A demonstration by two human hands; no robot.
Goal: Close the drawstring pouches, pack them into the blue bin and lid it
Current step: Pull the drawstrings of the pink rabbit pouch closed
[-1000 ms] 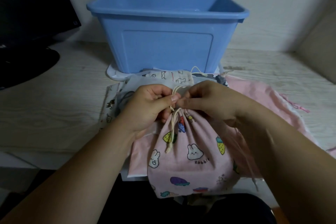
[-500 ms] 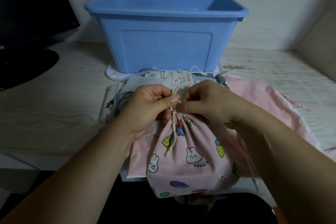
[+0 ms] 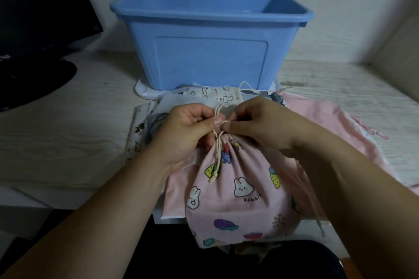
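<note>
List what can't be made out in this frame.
- Blue bin floor: head view, hidden by its front wall.
- Rabbit pouch neck: left hand and right hand pinch the cord there; knot unseen.
- White piece under bin: mostly covered; lid or not, unclear.
- Monitor: cut by left edge.

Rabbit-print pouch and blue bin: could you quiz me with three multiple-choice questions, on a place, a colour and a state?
1. The blue bin stands, relative to the pink rabbit-print pouch: A) behind B) on top C) inside
2. The drawstring cord is: A) black B) cream C) red
3. The pouch's mouth is: A) spread wide B) inside out C) gathered tight
Answers: A, bin lies beyond the pouch; B, pale cord hangs down its front; C, left hand and right hand pinch the cord over bunched fabric.
</note>
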